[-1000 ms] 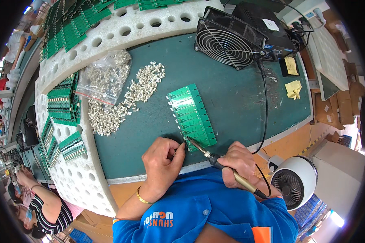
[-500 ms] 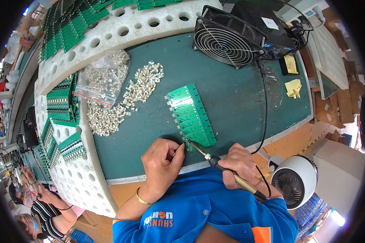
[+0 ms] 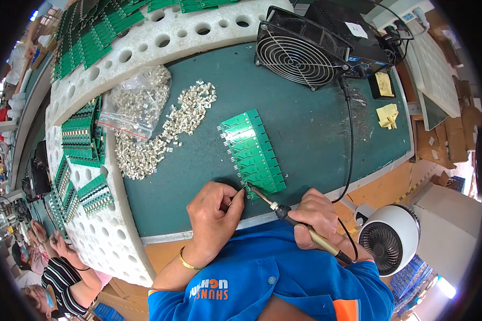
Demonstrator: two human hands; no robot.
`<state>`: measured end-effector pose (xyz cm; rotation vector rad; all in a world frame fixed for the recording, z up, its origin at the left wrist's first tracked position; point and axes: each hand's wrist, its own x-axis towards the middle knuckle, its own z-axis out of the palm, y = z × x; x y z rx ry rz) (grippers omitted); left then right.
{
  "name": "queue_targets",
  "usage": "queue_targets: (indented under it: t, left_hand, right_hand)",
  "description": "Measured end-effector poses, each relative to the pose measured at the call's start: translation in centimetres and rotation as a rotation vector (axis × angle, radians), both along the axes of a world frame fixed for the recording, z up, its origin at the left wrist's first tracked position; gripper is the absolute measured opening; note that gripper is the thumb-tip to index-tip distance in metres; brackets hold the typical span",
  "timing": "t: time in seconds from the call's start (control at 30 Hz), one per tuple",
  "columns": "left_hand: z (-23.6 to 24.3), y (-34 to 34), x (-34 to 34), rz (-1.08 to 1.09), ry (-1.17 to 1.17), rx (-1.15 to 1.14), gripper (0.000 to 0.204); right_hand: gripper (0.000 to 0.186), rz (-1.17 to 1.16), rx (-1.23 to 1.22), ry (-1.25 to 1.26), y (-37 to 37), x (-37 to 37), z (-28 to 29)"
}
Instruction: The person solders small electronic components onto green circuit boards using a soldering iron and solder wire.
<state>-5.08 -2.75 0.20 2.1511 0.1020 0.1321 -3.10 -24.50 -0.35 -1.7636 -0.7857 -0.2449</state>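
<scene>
A green circuit board panel (image 3: 251, 150) lies on the dark green bench mat, with small white connectors and their pins along its left edge. My right hand (image 3: 316, 216) grips a soldering iron (image 3: 284, 213) by its gold and black handle. The iron's tip touches the panel's near left corner. Beside that corner my left hand (image 3: 217, 208) is closed in a pinch, fingertips close to the iron's tip. A thin strand, seemingly solder wire, is in this pinch, mostly hidden by the fingers.
Loose white connectors (image 3: 139, 158) are heaped left of the panel, by a clear bag (image 3: 139, 101) of more. White foam (image 3: 112, 235) carries stacked green boards (image 3: 83, 134). A black fan (image 3: 297, 59) stands behind; the iron's cable (image 3: 351, 144) runs at right. A co-worker (image 3: 64, 278) sits at left.
Both my hands and the panel have hardly moved; the iron stays at the same corner. At left, the co-worker's hands have shifted slightly.
</scene>
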Motion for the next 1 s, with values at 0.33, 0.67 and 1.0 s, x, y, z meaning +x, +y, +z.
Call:
queue_targets:
  t: [0.33,0.67,1.0]
  left_hand:
    - [0.08,-0.25,0.22,0.025,0.003,0.001,0.016]
    - [-0.09,-0.04,0.26,-0.007,-0.023,0.014,0.016]
    - [0.41,0.60,-0.46,0.016,-0.006,-0.010,0.017]
  right_hand:
    - [0.016,-0.007,0.006,-0.017,0.09,-0.09,-0.10]
    - [0.018,-0.015,-0.032,-0.056,0.33,-0.29,0.17]
    - [0.016,-0.058,0.003,-0.079,-0.08,-0.26,0.35]
